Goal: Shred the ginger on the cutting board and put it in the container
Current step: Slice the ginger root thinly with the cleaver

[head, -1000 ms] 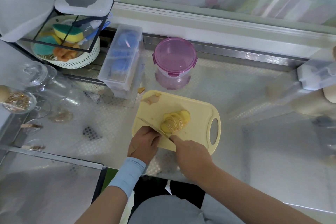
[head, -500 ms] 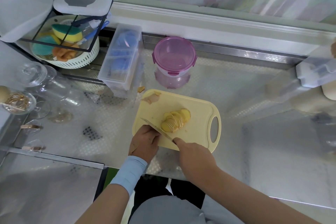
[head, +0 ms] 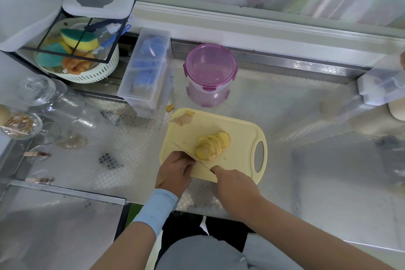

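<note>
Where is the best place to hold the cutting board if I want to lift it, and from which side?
Grip the board by the handle slot at its right end, coming from the right: the cutout lets fingers hook through, and the ginger lies away from it.

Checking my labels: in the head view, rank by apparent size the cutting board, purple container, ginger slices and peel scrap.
Largest to smallest:
1. cutting board
2. purple container
3. ginger slices
4. peel scrap
The container sits farther from the camera, yet the order is plain.
</note>
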The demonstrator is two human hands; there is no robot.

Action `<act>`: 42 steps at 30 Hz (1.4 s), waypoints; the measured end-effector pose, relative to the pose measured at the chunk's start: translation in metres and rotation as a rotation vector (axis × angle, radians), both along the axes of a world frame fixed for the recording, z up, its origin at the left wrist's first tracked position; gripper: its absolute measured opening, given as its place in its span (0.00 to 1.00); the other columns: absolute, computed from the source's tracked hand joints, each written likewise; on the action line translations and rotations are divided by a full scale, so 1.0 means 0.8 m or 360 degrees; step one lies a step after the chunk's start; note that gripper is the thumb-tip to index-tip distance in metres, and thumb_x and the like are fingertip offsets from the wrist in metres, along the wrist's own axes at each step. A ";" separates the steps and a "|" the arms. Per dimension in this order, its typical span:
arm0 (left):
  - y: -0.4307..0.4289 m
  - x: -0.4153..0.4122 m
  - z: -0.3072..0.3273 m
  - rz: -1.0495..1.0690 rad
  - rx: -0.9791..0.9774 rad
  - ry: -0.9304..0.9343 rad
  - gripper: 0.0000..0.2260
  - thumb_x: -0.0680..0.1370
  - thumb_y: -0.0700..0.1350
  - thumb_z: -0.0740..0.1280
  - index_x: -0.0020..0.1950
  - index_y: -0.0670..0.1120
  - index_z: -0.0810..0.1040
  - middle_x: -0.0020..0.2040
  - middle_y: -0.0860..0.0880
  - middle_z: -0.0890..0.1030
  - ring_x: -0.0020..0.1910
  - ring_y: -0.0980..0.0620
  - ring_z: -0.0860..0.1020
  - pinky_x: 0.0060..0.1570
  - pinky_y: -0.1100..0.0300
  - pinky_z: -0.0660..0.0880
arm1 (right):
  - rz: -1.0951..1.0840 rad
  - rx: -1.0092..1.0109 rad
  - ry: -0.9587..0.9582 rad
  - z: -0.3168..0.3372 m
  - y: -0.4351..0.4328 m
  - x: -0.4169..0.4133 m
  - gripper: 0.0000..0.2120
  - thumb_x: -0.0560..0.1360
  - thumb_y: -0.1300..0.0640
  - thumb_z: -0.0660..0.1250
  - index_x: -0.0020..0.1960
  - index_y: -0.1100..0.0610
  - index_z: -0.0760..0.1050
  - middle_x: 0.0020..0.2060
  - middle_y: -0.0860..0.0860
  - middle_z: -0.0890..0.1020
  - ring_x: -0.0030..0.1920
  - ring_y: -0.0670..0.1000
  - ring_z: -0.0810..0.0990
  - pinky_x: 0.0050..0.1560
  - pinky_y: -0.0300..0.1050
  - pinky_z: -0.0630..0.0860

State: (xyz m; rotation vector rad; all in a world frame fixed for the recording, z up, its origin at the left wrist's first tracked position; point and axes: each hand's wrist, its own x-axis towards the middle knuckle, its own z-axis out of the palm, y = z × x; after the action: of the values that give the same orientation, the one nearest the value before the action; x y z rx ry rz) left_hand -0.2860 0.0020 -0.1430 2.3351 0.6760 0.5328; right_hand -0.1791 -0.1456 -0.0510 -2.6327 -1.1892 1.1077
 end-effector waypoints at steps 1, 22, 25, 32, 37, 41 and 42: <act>0.000 0.000 -0.001 -0.0007 -0.0005 0.0000 0.11 0.72 0.46 0.64 0.37 0.43 0.84 0.43 0.46 0.83 0.45 0.53 0.75 0.42 0.65 0.71 | 0.0001 -0.0008 0.0001 -0.001 0.000 0.000 0.17 0.80 0.62 0.58 0.68 0.52 0.67 0.36 0.51 0.72 0.37 0.56 0.74 0.34 0.48 0.68; 0.003 -0.001 -0.003 -0.0024 -0.0273 0.0031 0.05 0.73 0.42 0.69 0.41 0.48 0.85 0.45 0.55 0.80 0.48 0.59 0.75 0.50 0.74 0.69 | 0.0057 -0.0056 0.0089 -0.027 0.040 0.009 0.13 0.76 0.67 0.58 0.59 0.56 0.66 0.36 0.51 0.71 0.36 0.54 0.72 0.33 0.47 0.66; 0.003 -0.001 -0.002 -0.0014 -0.0259 0.0057 0.05 0.72 0.42 0.69 0.41 0.48 0.85 0.44 0.57 0.80 0.48 0.62 0.74 0.50 0.75 0.67 | 0.0029 -0.0039 0.0111 -0.037 0.047 0.011 0.09 0.77 0.65 0.58 0.53 0.54 0.63 0.40 0.53 0.72 0.41 0.57 0.73 0.39 0.49 0.68; 0.001 -0.003 -0.004 -0.0009 -0.0239 0.0045 0.04 0.73 0.42 0.70 0.41 0.48 0.85 0.45 0.59 0.78 0.49 0.61 0.74 0.52 0.72 0.70 | -0.0081 0.0135 0.0150 -0.047 0.037 0.021 0.06 0.81 0.60 0.57 0.57 0.54 0.62 0.39 0.54 0.77 0.38 0.59 0.77 0.36 0.53 0.73; 0.003 -0.005 -0.002 -0.0090 -0.0151 0.0029 0.09 0.75 0.47 0.67 0.44 0.47 0.86 0.47 0.55 0.80 0.50 0.57 0.76 0.51 0.69 0.71 | -0.0009 0.0181 0.0168 -0.046 0.032 0.024 0.20 0.82 0.60 0.54 0.72 0.46 0.62 0.39 0.51 0.75 0.37 0.56 0.74 0.37 0.48 0.67; 0.005 -0.008 -0.004 -0.0153 -0.0066 0.0080 0.10 0.76 0.47 0.65 0.45 0.46 0.86 0.47 0.53 0.80 0.49 0.54 0.75 0.49 0.65 0.72 | -0.0048 0.0164 0.0246 -0.036 0.039 0.031 0.21 0.83 0.59 0.53 0.73 0.45 0.66 0.44 0.51 0.75 0.42 0.55 0.74 0.39 0.44 0.68; 0.005 -0.007 -0.004 -0.0132 -0.0056 0.0094 0.10 0.76 0.47 0.65 0.44 0.46 0.85 0.46 0.53 0.80 0.49 0.54 0.75 0.48 0.65 0.72 | -0.0058 0.0171 0.0257 -0.033 0.039 0.032 0.19 0.83 0.58 0.53 0.71 0.46 0.68 0.43 0.50 0.75 0.42 0.55 0.74 0.38 0.44 0.67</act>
State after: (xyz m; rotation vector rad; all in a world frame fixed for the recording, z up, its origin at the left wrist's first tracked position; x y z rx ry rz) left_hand -0.2920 0.0058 -0.1464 2.3421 0.6080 0.4133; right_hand -0.1533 -0.1141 -0.0777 -2.4241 -1.1312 1.1890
